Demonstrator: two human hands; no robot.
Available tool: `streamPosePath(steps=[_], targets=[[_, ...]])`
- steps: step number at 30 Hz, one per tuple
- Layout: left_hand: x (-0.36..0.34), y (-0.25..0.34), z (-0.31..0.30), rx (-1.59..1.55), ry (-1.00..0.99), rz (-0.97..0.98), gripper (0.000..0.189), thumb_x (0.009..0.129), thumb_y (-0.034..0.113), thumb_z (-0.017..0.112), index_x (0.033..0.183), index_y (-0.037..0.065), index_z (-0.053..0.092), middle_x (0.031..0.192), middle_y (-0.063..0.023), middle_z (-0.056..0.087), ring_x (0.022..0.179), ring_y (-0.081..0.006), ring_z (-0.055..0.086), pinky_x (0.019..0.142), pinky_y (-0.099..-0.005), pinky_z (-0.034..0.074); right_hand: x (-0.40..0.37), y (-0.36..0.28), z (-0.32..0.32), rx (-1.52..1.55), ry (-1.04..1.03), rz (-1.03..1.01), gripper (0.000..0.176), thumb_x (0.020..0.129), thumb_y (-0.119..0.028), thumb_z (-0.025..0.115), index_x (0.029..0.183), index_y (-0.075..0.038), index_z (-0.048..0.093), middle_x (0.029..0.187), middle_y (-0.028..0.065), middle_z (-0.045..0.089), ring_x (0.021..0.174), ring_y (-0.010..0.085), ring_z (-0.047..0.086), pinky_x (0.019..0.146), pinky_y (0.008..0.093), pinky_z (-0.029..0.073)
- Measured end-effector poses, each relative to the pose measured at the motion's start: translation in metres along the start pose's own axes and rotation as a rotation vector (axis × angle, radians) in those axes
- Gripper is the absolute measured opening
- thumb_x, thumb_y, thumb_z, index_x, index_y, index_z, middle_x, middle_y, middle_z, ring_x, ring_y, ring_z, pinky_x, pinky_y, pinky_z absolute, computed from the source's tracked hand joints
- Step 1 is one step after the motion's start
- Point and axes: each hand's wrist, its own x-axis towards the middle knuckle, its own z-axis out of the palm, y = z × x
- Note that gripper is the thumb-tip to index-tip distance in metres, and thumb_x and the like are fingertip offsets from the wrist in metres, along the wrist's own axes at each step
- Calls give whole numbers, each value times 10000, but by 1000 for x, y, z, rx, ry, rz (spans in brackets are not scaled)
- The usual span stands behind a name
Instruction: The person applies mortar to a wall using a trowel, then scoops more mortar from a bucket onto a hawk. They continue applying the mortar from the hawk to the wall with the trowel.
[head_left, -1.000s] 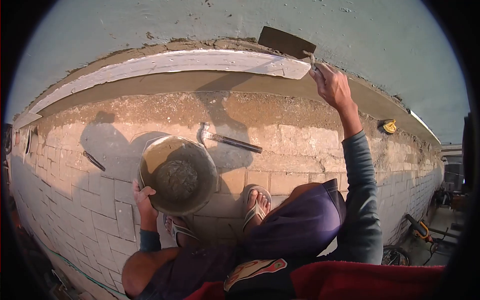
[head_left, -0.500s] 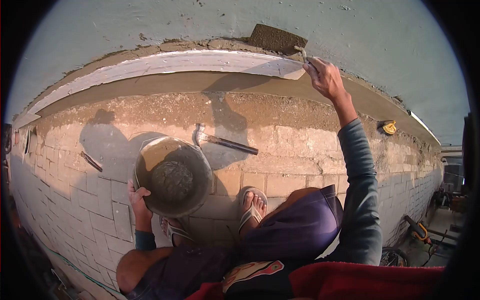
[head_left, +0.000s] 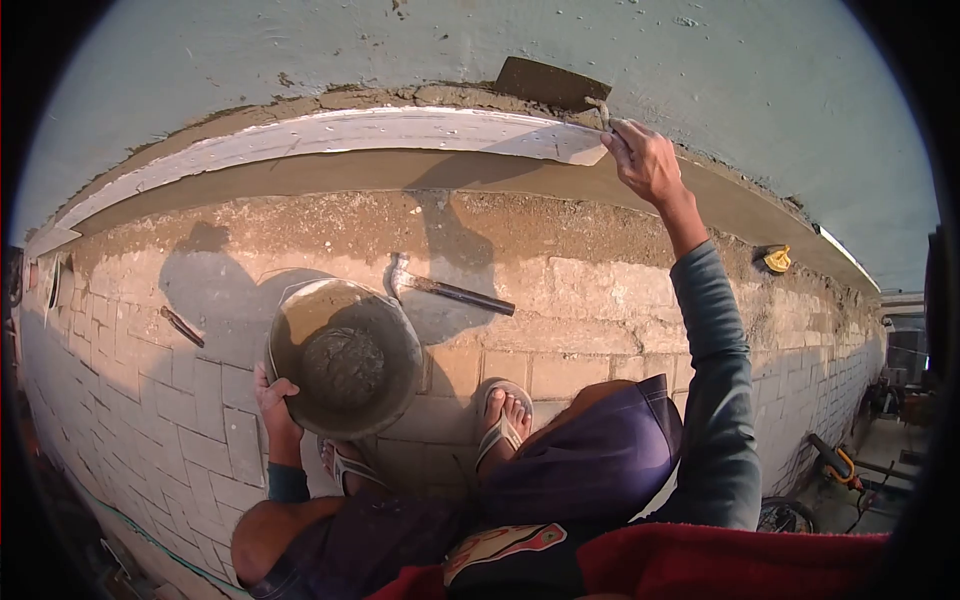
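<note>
My right hand (head_left: 648,160) is closed round the handle of a trowel (head_left: 553,84), whose flat blade lies against the blue-grey wall above a strip of rough mortar (head_left: 430,96). Just below the blade runs a long white board (head_left: 380,130) along the ledge. My left hand (head_left: 275,392) grips the left rim of a bucket (head_left: 400,395). Inside the bucket sits a lump of wet grey mortar (head_left: 343,366).
A hammer (head_left: 455,292) lies on the paving right of the bucket. Farther left is a small dark tool (head_left: 182,326). A yellow object (head_left: 777,258) rests near the wall at right. My sandalled feet (head_left: 505,420) stand beside the bucket.
The trowel blade has shifted slightly and changed its tilt, and its face now looks smoother and darker. My right hand has moved a little left and down. My left hand stays on the bucket.
</note>
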Motion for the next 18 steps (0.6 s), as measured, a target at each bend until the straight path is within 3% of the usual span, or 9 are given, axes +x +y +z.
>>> streamPosePath(steps=[2, 4, 7, 13, 18], targets=[[1, 0, 2, -12, -4, 1, 473, 637, -76, 485, 1090, 48, 539, 1040, -86, 636, 888, -211, 633, 845, -322, 539, 2, 1, -2, -37, -36, -19, 248, 976, -226, 651, 1084, -6, 689, 924, 165, 711, 771, 381, 693, 654, 450, 543], [3, -1, 0, -21, -4, 0, 468, 634, -76, 484, 1082, 50, 537, 1035, -85, 635, 888, -211, 631, 846, -324, 539, 0, -4, -3, 69, 45, 89, 247, 976, -233, 651, 1076, -10, 686, 922, 159, 709, 760, 375, 691, 643, 445, 541], [2, -2, -5, 9, -17, 10, 470, 633, -74, 484, 1082, 52, 537, 1037, -92, 634, 894, -214, 629, 849, -328, 539, 3, 1, 6, -90, -61, -44, 243, 977, -236, 650, 1063, -11, 683, 931, 154, 709, 753, 372, 690, 632, 442, 542], [1, -3, 0, -67, -28, 0, 460, 638, -69, 490, 1081, 48, 535, 1050, -104, 633, 900, -223, 629, 861, -333, 541, 2, -11, 6, 14, 49, 32, 236, 976, -227, 648, 1059, -8, 683, 944, 158, 710, 776, 385, 690, 647, 441, 547], [3, -4, -3, -73, -37, -4, 469, 637, -76, 491, 1086, 49, 536, 1057, -100, 636, 903, -219, 634, 862, -329, 544, 1, -11, 5, 7, -3, 34, 240, 976, -220, 645, 1069, -3, 689, 947, 170, 711, 790, 389, 694, 658, 447, 549]])
